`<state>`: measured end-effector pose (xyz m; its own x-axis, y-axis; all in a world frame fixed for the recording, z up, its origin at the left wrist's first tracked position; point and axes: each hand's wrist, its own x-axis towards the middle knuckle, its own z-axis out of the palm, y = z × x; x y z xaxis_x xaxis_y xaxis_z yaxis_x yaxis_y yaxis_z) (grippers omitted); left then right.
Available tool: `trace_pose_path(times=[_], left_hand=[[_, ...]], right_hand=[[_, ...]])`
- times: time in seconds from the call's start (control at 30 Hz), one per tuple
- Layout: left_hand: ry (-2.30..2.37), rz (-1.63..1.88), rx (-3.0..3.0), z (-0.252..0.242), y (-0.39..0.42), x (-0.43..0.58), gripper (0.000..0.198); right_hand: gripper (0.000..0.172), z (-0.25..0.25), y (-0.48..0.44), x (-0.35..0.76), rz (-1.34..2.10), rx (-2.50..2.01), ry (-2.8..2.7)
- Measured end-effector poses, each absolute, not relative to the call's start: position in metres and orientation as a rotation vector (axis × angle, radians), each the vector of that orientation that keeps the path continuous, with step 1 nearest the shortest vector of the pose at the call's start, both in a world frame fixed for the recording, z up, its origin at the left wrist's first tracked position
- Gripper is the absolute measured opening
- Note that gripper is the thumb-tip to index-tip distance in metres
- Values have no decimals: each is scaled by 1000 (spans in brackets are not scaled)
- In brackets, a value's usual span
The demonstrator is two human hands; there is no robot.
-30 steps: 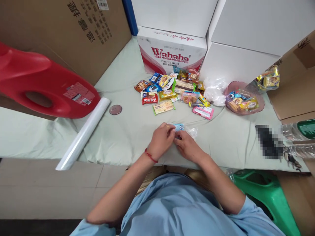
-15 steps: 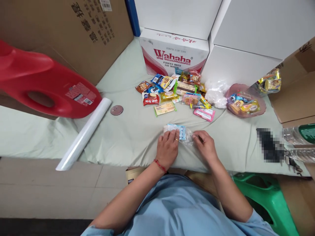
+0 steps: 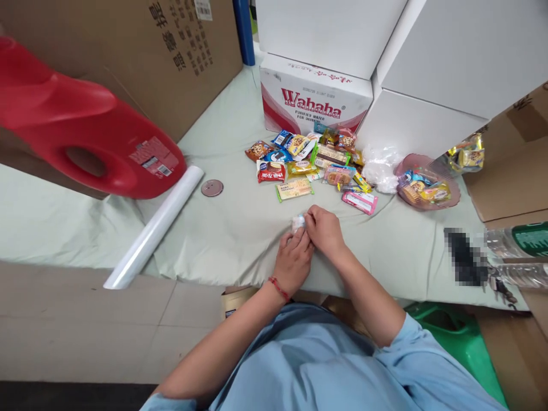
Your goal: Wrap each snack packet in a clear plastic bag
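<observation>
A small blue-and-white packet [image 3: 298,222] in clear wrap lies on the green cloth near its front edge, mostly hidden by both hands. My left hand [image 3: 294,257], with a red bracelet at the wrist, rests its fingers on the packet's near side. My right hand [image 3: 324,228] touches the left fingertips and has its fingers closed on the packet's right side. Beyond the hands lies a pile of wrapped snacks, with a pale cracker pack [image 3: 294,189] and a pink pack [image 3: 360,201] closest.
A white roll [image 3: 156,225] and a large red container [image 3: 98,131] occupy the left. A round disc [image 3: 212,188] lies beside them. A pink bowl [image 3: 454,197] of snacks, a clear plastic bag [image 3: 380,168] and bottles [image 3: 528,240] are at right. The Wahaba box [image 3: 314,100] stands behind.
My right hand has moved left and folded the clear wrap over the packet, which now looks smaller. My left hand stays on it. The view has shifted slightly.
</observation>
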<state>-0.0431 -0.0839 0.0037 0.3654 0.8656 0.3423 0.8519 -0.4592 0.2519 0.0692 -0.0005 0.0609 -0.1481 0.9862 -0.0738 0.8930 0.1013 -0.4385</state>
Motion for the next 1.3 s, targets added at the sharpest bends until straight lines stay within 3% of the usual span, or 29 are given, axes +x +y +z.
trace_pose_path(times=[0.17,0.3,0.37,0.7,0.77,0.9,1.0,1.13,1.3], left_hand=[[1414,945,2351,-2,-103,-80,40],[1558,1194,2045,-8,-115,-100,28],[1600,1245,1962,-9,-116,-101,26],[1572,1350,1861,2,-117,-92,18],[1584,1329,1722,9,-116,-90,19],[1353,1193,1412,22,-110,-76,57],[1136,976,1304,27,-103,-61,53],[1225,883,1357,28,-101,-40,47],[1275,874,1668,26,-100,-42,42]], right_hand=[[28,52,-31,61,232,-1897,-2398],[57,44,-48,58,84,-1765,-2490],[61,42,-48,54,67,-1774,-2499],[21,76,-39,68,252,-1832,-2410],[20,86,-41,87,442,-1799,-2226],[19,90,-50,126,989,-1500,-1911],[25,78,-66,145,1283,-1307,-1725],[46,61,-89,159,1332,-1275,-1589],[36,73,-71,212,1132,-1389,-1621]])
